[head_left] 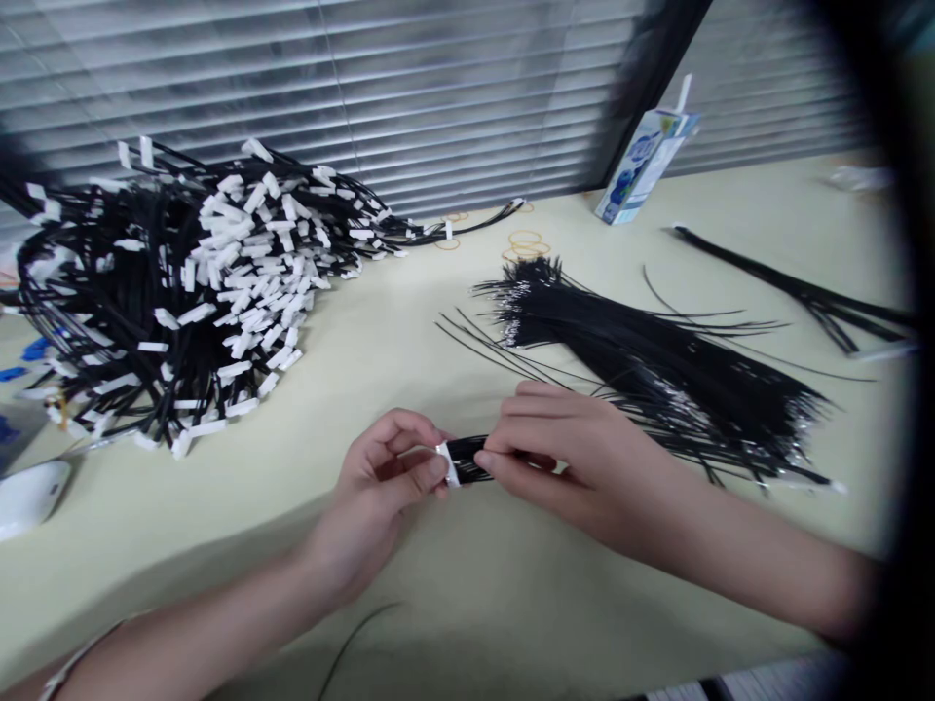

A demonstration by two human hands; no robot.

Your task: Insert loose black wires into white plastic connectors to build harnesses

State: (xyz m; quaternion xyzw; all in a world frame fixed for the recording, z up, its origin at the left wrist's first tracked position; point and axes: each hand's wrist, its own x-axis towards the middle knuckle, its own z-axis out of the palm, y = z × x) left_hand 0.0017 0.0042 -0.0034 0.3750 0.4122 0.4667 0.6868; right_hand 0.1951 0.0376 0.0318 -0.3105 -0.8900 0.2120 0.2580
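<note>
Wire bundle (467, 460) pinched between left hand (384, 477) and right hand (577, 448).

Pale yellow table (409, 321) w/ grey window blinds (409, 88) behind.

No legible text anywhere. Only print is on the blue-white carton (643, 161) at the back of the surface (409, 331): a blue logo patch w/ white marks, too blurred & small to read, no letters or nos. made out. White tags on the black wire pile (182, 292), far left, look blank from here. White tag (448, 464) pinched between the two hands shows no print either.
</note>
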